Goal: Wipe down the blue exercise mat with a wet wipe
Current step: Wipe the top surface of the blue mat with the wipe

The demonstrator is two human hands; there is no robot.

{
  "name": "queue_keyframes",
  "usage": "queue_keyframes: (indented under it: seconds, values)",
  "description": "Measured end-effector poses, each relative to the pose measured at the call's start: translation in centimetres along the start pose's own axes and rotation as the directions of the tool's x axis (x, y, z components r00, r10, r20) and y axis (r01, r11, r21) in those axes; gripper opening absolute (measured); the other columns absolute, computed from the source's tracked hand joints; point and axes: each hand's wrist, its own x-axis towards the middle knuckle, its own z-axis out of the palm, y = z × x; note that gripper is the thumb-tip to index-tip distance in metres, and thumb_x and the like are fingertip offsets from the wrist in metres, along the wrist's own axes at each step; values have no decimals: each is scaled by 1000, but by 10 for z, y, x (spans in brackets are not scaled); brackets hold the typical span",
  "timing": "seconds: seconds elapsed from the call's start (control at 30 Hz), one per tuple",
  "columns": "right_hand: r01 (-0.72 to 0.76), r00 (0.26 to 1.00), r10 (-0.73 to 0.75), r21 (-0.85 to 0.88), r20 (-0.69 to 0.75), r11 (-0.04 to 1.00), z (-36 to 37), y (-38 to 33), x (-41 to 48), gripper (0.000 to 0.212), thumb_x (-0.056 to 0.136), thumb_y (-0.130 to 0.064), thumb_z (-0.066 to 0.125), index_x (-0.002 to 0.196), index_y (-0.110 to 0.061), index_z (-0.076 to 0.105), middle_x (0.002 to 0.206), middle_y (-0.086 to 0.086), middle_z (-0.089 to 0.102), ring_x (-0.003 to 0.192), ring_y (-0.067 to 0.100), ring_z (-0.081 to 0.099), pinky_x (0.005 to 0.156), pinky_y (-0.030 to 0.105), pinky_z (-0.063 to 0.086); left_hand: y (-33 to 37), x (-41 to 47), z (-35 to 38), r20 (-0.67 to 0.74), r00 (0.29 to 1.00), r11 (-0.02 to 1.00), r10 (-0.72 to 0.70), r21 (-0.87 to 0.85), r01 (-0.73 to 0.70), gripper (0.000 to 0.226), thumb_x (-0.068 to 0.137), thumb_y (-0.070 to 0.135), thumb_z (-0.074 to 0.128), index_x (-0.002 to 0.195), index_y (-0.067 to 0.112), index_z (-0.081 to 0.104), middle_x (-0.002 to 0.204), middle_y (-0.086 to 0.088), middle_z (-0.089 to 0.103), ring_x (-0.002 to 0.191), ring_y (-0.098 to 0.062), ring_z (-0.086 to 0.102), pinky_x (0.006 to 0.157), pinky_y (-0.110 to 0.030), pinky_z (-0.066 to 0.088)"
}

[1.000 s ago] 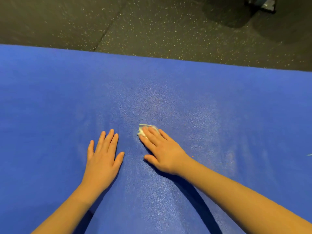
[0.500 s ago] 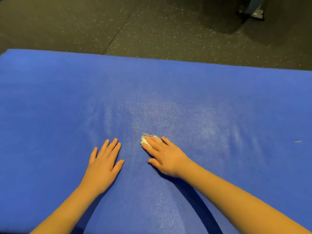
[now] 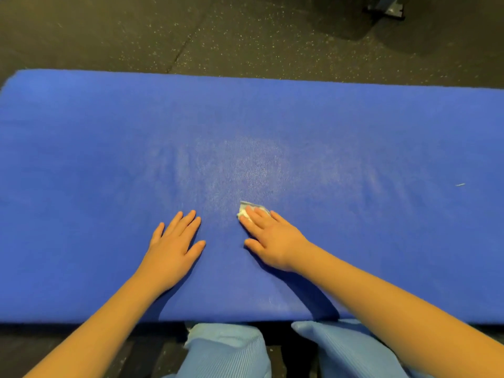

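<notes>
The right hand [image 3: 268, 236] presses a wipe [image 3: 246, 211] flat on the blue mat [image 3: 81, 159], and the left hand [image 3: 173, 241] lies spread beside it.

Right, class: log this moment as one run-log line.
right hand: presses wet wipe on blue mat | left hand: flat on mat | sheen: centre

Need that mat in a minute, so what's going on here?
A person at the near edge of the blue exercise mat is wiping it down. The right hand presses a crumpled wet wipe to the mat under straight fingers; the left hand rests flat beside it. A paler, streaked patch lies just beyond the wipe, mid-mat, while both ends look evenly blue, so probably only the middle is done.
</notes>
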Motion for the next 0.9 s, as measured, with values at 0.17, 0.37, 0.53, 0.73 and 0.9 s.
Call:
queue_keyframes:
  seconds: [0.17, 0.37, 0.53, 0.73, 0.9]
  values:
    - [125, 986, -128, 41, 103, 991, 0, -32, -30, 60, 104, -39, 29, 155, -19, 3, 162, 0, -5, 148, 16, -5, 119, 31, 1, -9, -21, -7, 97, 994, 998, 53, -28, -50, 102, 64, 76, 2, 153, 29, 13, 158, 19, -3, 146, -4, -8, 119, -36, -5]
    - [57, 997, -61, 77, 41, 995, -4, -45, -48, 57, 105, -32, 30, 155, -17, 7, 162, -1, -5, 148, 15, -4, 119, 28, 1, -21, -61, -18, 204, 968, 989, 147, -31, -143, 107, 58, 89, 19, 151, 38, 9, 154, 25, -9, 136, 8, -16, 117, -30, -7]
    - [192, 978, -197, 72, 70, 979, -3, -64, -66, 56, 105, -30, 30, 155, -21, 5, 161, -6, -5, 147, 9, -4, 113, 18, -5, -37, -83, -20, 231, 953, 974, 198, 61, -217, 103, 62, 83, 41, 145, 46, -7, 149, 29, -22, 137, 5, -25, 114, -27, -12]
    - [109, 994, -108, 63, -20, 992, 18, -73, -68, 88, 92, -58, 49, 154, -26, -4, 160, -8, -14, 146, 8, -14, 117, 26, -8, -55, -83, -7, 54, 943, 908, 327, 260, -330, 96, 73, 77, 44, 147, 45, -8, 159, 15, 2, 146, -8, -4, 116, -44, 14]
    - [57, 994, -67, -111, -83, 992, 29, -70, -77, 100, 84, -31, 65, 154, -20, -6, 162, 0, -6, 149, 20, -3, 120, 42, 10, -59, -83, -5, -123, 851, 796, 511, 443, -413, 69, 95, 66, 14, 141, 21, 41, 141, 1, 51, 126, -26, 53, 91, -48, 49]
